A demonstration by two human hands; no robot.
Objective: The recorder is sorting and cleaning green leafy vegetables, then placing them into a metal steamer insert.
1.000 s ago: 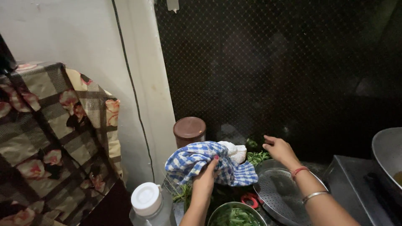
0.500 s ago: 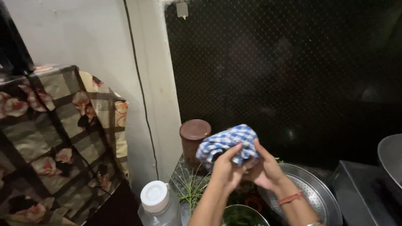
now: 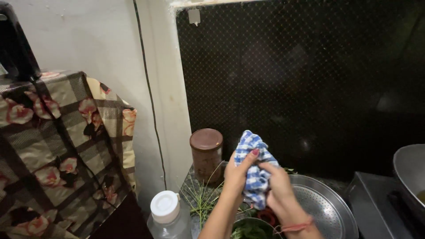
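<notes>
Nearest the viewer, at the bottom edge, a clear plastic bottle with a white cap [image 3: 164, 207] stands left of a small bowl of chopped greens [image 3: 250, 230], mostly cut off by the frame. Just above the bowl both hands work a blue-and-white checked cloth [image 3: 254, 175] bunched up in the air. Left hand [image 3: 237, 175] cups the cloth from the left, thumb hooked over its top fold, fingers wrapped behind and not visible. Right hand [image 3: 279, 188] grips from the right, fingers curled tight and pressed into the lower folds; a red thread bracelet [image 3: 294, 226] sits on that wrist. Step in hand looks like wiping or drying the hands on the cloth, or wringing it. A next move would probably need one hand to let go and a free spot for the cloth. Right of the hands lies a perforated steel strainer plate [image 3: 327, 208]. Loose green stalks [image 3: 201, 199] lie on the counter beside a brown-lidded jar [image 3: 206, 152]. Far right, a metal pan [image 3: 409, 175] on the stove. Left, a floral checked cover [image 3: 57, 150]; behind, a dark dotted backsplash [image 3: 310, 79].
</notes>
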